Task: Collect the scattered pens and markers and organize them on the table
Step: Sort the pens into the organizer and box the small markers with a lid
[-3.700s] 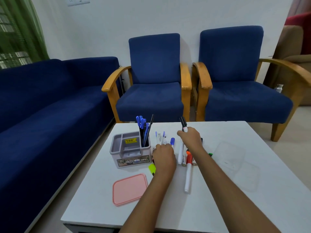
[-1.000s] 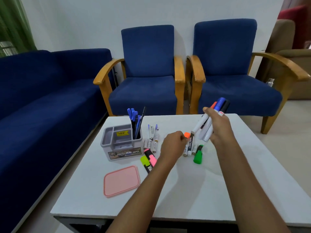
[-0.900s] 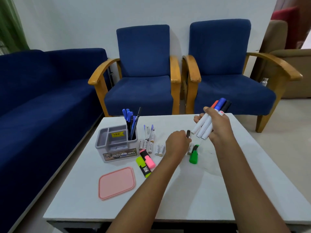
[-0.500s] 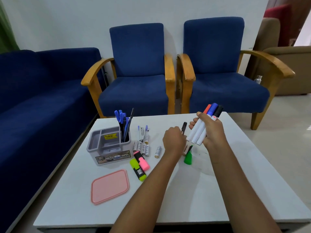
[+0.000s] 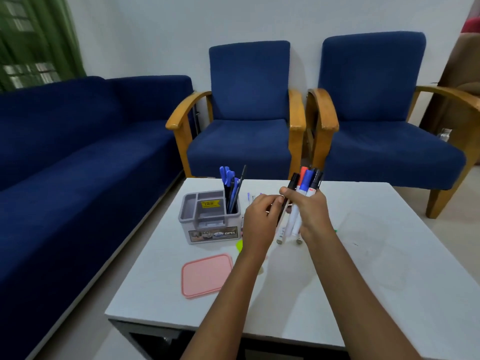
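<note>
My right hand (image 5: 311, 211) grips a bunch of whiteboard markers (image 5: 306, 183) with red, blue and black caps, held upright above the white table (image 5: 363, 268). My left hand (image 5: 259, 219) pinches a black-capped marker (image 5: 292, 188) and holds it against that bunch. A grey desk organizer (image 5: 207, 219) stands left of my hands with blue and black pens (image 5: 231, 188) upright in its back compartment. A few small markers (image 5: 280, 236) lie on the table under my hands, and a yellow highlighter (image 5: 239, 246) peeks out beside my left wrist.
A pink lid (image 5: 206, 275) lies flat in front of the organizer. A clear plastic container (image 5: 363, 229) sits on the table's right side. Two blue armchairs (image 5: 246, 126) stand behind the table and a blue sofa (image 5: 78, 165) runs along its left.
My left hand picked a black-capped marker off the table and brought it up to the bunch in my right hand. The right hand drew closer to the left, tilting its markers more upright.
</note>
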The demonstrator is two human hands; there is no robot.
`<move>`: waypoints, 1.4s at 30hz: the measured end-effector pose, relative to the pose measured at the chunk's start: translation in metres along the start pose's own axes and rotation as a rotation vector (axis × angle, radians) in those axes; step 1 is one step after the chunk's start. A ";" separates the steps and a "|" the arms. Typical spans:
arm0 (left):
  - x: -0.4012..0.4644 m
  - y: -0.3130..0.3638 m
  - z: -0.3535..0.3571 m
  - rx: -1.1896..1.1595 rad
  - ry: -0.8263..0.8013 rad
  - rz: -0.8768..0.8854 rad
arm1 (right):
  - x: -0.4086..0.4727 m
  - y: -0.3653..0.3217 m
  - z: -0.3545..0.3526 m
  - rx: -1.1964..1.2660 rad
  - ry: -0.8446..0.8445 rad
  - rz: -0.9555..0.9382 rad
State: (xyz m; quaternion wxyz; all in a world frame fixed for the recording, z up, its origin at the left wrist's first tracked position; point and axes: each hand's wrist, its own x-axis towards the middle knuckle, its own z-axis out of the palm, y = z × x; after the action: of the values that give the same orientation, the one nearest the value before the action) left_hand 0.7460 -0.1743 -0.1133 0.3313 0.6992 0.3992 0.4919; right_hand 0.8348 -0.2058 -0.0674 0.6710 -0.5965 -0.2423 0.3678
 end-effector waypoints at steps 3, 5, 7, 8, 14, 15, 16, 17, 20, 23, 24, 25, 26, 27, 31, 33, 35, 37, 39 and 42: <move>-0.003 -0.006 -0.018 0.011 0.155 -0.039 | 0.000 0.002 0.009 -0.099 0.084 -0.051; -0.003 -0.010 -0.027 0.016 0.214 -0.050 | -0.002 0.008 0.007 -0.127 0.147 -0.079; -0.004 -0.014 -0.034 -0.004 0.252 -0.059 | -0.008 0.021 0.003 -0.140 0.215 -0.094; -0.006 -0.016 -0.037 -0.014 0.265 -0.059 | -0.011 0.030 0.001 -0.138 0.249 -0.091; -0.015 -0.012 -0.036 -0.002 0.308 0.004 | -0.023 0.059 0.001 -0.062 0.349 -0.097; -0.016 -0.011 -0.036 -0.002 0.316 0.012 | -0.025 0.056 0.002 -0.099 0.366 -0.134; -0.016 -0.011 -0.036 -0.008 0.327 0.017 | -0.028 0.053 0.003 -0.134 0.372 -0.180; -0.017 -0.012 -0.036 -0.011 0.341 0.023 | -0.032 0.051 0.004 -0.165 0.357 -0.227; -0.018 -0.019 -0.040 -0.025 0.404 0.038 | -0.038 0.066 0.004 -0.269 0.222 -0.260; -0.018 -0.023 -0.046 -0.017 0.471 0.070 | -0.035 0.076 0.001 -0.275 0.191 -0.218; -0.018 -0.025 -0.049 -0.007 0.505 0.083 | -0.033 0.075 0.000 -0.247 0.207 -0.215; -0.017 -0.027 -0.053 0.010 0.548 0.098 | -0.030 0.073 0.000 -0.223 0.221 -0.221; -0.015 -0.030 -0.057 0.034 0.603 0.108 | -0.028 0.072 -0.001 -0.212 0.222 -0.230; -0.013 -0.033 -0.062 0.060 0.662 0.107 | -0.027 0.072 -0.001 -0.217 0.213 -0.231; -0.004 -0.054 -0.086 0.123 0.841 -0.008 | -0.022 0.083 -0.001 -0.214 0.156 -0.182; -0.001 -0.066 -0.099 0.140 0.877 -0.114 | -0.017 0.081 0.001 -0.176 0.175 -0.168; 0.001 -0.077 -0.110 0.099 0.847 -0.190 | -0.013 0.073 0.007 -0.121 0.151 -0.175; 0.003 -0.089 -0.122 -0.054 0.729 -0.281 | -0.011 0.059 0.020 -0.075 0.091 -0.205; 0.007 -0.100 -0.130 -0.294 0.532 -0.408 | -0.011 0.040 0.037 -0.049 0.018 -0.250; 0.012 -0.104 -0.139 -0.495 0.370 -0.493 | -0.013 0.007 0.075 0.039 -0.189 -0.307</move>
State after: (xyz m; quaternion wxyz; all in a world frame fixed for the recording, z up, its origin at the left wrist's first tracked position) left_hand 0.5912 -0.1060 -0.1564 0.5206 0.3808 0.4773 0.5968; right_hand 0.7681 -0.1696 -0.0598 0.7049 -0.5022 -0.3853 0.3201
